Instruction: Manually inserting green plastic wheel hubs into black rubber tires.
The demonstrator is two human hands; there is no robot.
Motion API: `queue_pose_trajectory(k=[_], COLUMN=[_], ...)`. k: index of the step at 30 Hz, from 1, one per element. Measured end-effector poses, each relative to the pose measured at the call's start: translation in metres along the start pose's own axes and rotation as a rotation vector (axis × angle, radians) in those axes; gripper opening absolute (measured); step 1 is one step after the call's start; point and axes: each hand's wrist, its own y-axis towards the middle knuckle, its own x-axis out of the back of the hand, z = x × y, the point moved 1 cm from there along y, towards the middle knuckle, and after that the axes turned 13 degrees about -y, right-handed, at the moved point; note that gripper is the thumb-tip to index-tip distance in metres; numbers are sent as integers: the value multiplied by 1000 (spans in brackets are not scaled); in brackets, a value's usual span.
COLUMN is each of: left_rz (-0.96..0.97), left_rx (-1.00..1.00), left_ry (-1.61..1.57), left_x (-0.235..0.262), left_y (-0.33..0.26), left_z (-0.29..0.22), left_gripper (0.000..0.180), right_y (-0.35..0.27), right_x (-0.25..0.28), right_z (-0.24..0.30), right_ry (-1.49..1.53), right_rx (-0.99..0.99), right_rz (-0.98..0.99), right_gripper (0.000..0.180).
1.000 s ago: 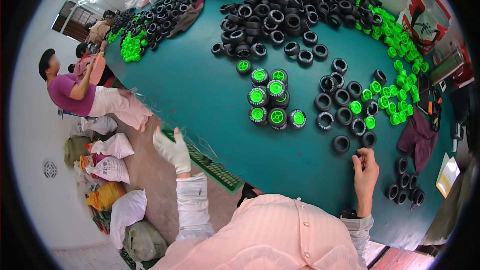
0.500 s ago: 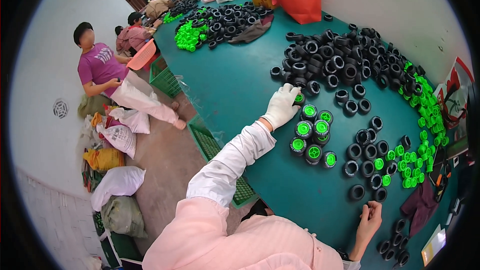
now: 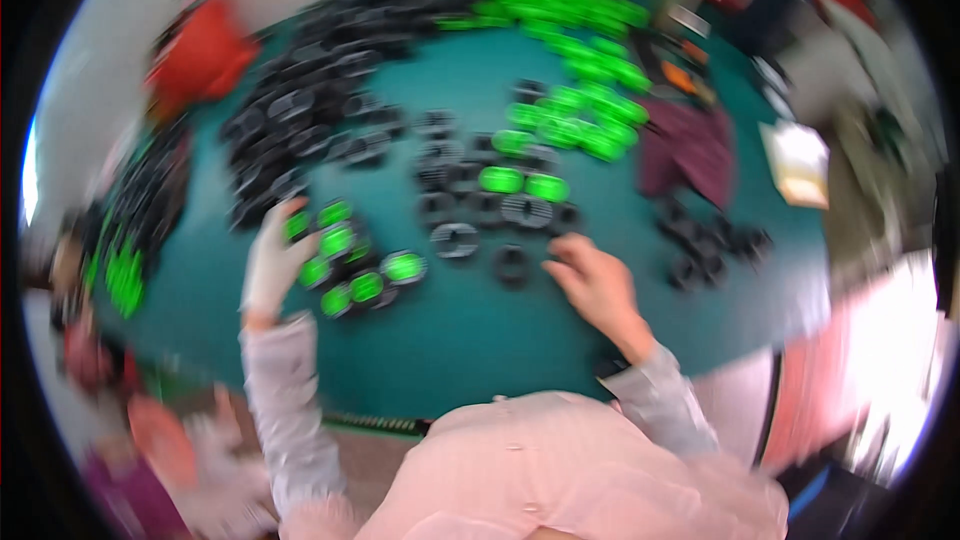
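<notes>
The whole picture is smeared by motion. My left hand (image 3: 272,265), in a white glove with fingertips bare, is closed round a black wheel with a green hub (image 3: 296,226). Right beside it stands a cluster of several assembled wheels (image 3: 366,287), black tyres with bright green hubs. My bare right hand (image 3: 600,290) hovers with thumb and forefinger apart, nothing visible between them. Just to its left lies a loose black tyre (image 3: 511,265). Beyond are rows of loose tyres (image 3: 455,240) with green hubs (image 3: 547,188) among them.
A big heap of black tyres (image 3: 320,80) runs along the back of the green table (image 3: 450,360), meeting a heap of green hubs (image 3: 550,5). At right lie a maroon cloth (image 3: 688,152), several tyres (image 3: 705,250) and a pale sheet (image 3: 797,165). A red bag (image 3: 203,55) stands far left.
My view has swung to the right. My right hand has moved up to the loose tyres and its fingers have parted. My left hand still holds a wheel by the cluster.
</notes>
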Motion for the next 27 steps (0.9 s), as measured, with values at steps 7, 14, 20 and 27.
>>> queue_pose_trajectory(k=[7,14,20,27], left_rz=[184,187,228,211], left_rx=[114,234,183,189], left_ry=[82,-22,76,56], left_x=[10,7,11,18], left_y=[34,36,47,52], left_z=[10,24,34,39], left_gripper=[52,54,44,49], right_y=[-6,-13,-9,-7], right_x=[10,12,17,19], right_z=[-6,-5,-1,-2], right_ry=[42,64,91,92], right_rx=[-90,-75,-92,-84], right_rz=[84,93,150,150], right_gripper=[22,22,24,24])
